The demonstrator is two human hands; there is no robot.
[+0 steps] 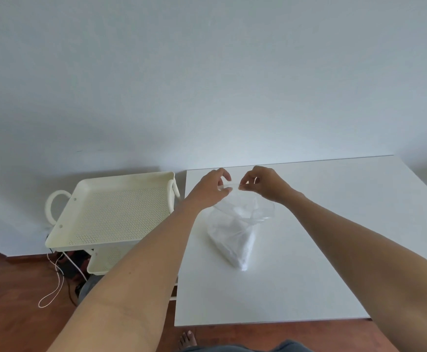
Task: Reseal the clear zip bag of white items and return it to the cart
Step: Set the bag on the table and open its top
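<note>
- Both hands are up at the far end of the bag: our left hand (pixel 213 185) pinches the zip strip between thumb and curled fingers, and our right hand (pixel 263 182) pinches the same strip just beside it.
- Between the two pinches we see a short stretch of the strip held taut, lifted off the table (pixel 308 275).
- Below the hands, the clear zip bag (pixel 235 235) lies on the white table, its mouth gaping in a wide loop toward the right.
- Inside it, the white items (pixel 237 250) are bunched in the near end, which points toward us.
- Whether any part of the seal is already pressed together, we cannot tell.
- Left of the table stands the cream cart (pixel 115 212), its perforated top tray just beside the table edge, with a looped handle on the far left side.
- A lower tray of the cart peeks out under the top one, partly hidden by our left forearm.
- On the wooden floor beneath, a white cord (pixel 55 288) loops near dark cables.
- One bare foot (pixel 187 339) shows at the bottom, by the table's near edge.
</note>
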